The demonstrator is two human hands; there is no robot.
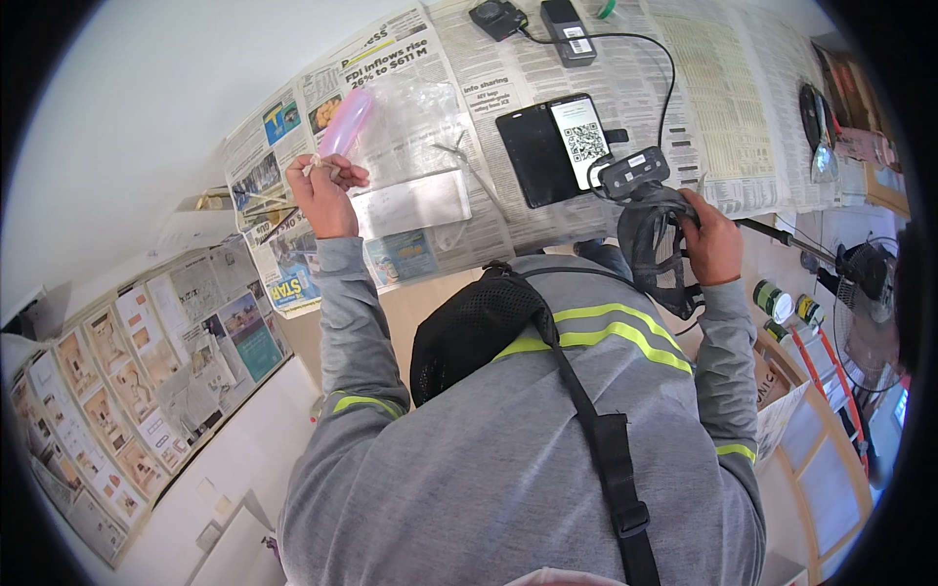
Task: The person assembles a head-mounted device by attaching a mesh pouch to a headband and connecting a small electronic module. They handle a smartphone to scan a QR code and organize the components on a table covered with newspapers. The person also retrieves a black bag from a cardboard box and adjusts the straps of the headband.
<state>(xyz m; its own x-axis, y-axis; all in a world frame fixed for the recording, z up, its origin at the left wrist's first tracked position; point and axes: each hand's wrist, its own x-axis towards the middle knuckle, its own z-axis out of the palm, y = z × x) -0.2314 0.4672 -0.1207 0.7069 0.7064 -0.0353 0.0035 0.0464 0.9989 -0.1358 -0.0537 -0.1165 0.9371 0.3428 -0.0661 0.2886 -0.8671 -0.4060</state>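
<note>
Left fingers pinched by a pink balloon-like tube (347, 122); right hand (710, 239) gripping black mesh gear (653, 249).
The tube, left on the newspaper-covered table (723, 122), looks filled; whether its end is sealed, I cannot tell. The phone (579, 142) already displays a code.

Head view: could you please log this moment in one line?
left hand: near pink translucent item; right hand: holding black mesh gear; phone: lit

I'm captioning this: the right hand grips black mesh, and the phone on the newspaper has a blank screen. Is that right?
Not blank: the head view shows the phone on the newspaper displaying a QR code. The right hand does grip black mesh.
</note>
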